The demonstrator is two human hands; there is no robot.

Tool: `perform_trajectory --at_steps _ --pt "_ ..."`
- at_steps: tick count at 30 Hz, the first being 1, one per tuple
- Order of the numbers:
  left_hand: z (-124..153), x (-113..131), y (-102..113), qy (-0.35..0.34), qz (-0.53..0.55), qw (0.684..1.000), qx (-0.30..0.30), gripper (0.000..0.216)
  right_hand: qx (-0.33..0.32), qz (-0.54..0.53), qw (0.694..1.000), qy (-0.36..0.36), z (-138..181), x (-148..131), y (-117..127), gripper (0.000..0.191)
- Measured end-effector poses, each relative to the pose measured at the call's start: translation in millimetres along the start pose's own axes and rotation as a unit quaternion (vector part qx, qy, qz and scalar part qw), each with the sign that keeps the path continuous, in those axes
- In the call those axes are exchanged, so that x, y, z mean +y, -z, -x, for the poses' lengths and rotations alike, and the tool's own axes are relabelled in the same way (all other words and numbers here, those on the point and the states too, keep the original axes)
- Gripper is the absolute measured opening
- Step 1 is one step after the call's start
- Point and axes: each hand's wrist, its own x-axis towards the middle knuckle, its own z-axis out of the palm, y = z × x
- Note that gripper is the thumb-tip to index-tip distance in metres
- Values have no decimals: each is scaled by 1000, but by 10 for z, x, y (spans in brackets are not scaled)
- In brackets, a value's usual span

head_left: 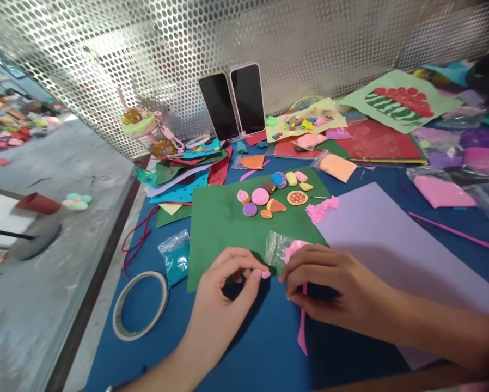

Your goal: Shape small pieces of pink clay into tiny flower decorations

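Pinching pink clay bit (266,274) between thumb and fingertips, left hand (228,291) sits at near edge of green sheet (220,223). Right hand (330,291) gripping pink stick (302,329), just right of clay bit, fingers against clear bag (277,247) on sheet's near corner. Clay shapes (269,200) on sheet's far part. Tape roll (140,306) left of sheet.

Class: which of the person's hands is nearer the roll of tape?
Left. The left hand, pinching a pink clay bit, sits just right of the tape roll. The right hand, gripping a pink stick, lies farther right.
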Motion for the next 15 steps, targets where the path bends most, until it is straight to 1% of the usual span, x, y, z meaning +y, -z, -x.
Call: perform_trajectory --at_steps 2,3,4,5,7,8,9,10,11,15 --pt "5 -21 -9 -25 -31 999 9 16 10 -3 1000 -15 10 2 9 12" --pt "23 -37 -7 -59 -67 996 15 15 15 3 1000 -19 17 9 12 12" --pt "49 -54 -5 -109 -119 987 25 13 16 12 1000 -21 23 19 15 12" --pt "83 -72 -3 -171 -179 968 37 10 15 23 999 -20 29 30 16 12" --pt "164 -106 -8 -290 -290 910 55 9 9 40 999 -20 39 52 18 12" --pt "204 -120 -16 -329 -329 883 57 10 5 45 999 -21 43 61 19 12" --pt "241 -132 -27 -352 -355 864 56 9 2 48 999 -22 46 66 21 12" --pt "273 -142 -41 -364 -369 854 53 8 0 50 999 -23 49 67 24 11" --pt "300 -150 -54 -367 -376 850 49 6 -1 50 999 -22 53 66 27 11" --pt "353 -154 -80 -353 -379 855 36 7 -9 42 999 -14 84 48 49 9"
